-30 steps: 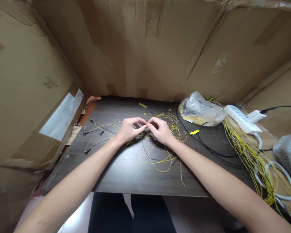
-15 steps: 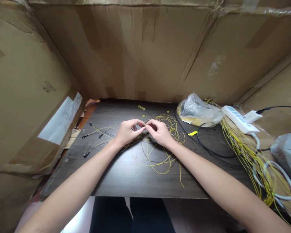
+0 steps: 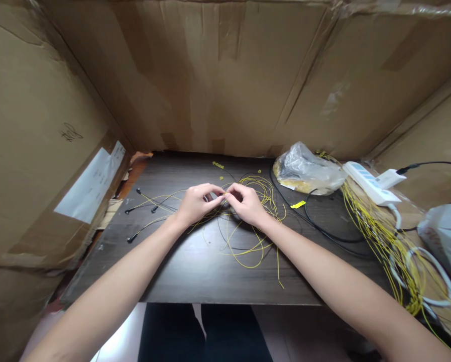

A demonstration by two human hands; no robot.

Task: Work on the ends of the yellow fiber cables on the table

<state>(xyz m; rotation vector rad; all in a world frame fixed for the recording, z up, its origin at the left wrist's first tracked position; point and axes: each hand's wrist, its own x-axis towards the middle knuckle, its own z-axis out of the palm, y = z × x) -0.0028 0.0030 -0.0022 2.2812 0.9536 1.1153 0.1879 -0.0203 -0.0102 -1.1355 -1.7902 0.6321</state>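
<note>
Left hand [image 3: 196,203] and right hand [image 3: 248,205] meet over a dark wooden table [image 3: 195,279], the thumb and forefinger of each narrowed to a pinch. Between the touching fingertips is a small yellow bit [image 3: 224,194], too small to identify. Loose yellow wires [image 3: 244,267] lie just below and around the fingers, looping to the right and toward the person; their number cannot be told in the tangle, and the hands hide part of it. Left of the fingers are four black connectors [image 3: 130,239] on thin leads.

Beyond the fingertips lie small yellow pieces [image 3: 218,165]: one short row and two separate ones. Right of the fingers are one bright yellow tag [image 3: 298,204], a black cable [image 3: 323,231] curving past it, and, farther back, one clear plastic bag [image 3: 308,171]. Well to the right, one white power strip [image 3: 368,182] holds one white adapter [image 3: 390,178], beside a thick bundle of yellow wires [image 3: 372,226], a coiled white cable [image 3: 442,303] and a whitish bag [image 3: 446,236]. Cardboard walls [image 3: 210,75] stand behind and at both sides.
</note>
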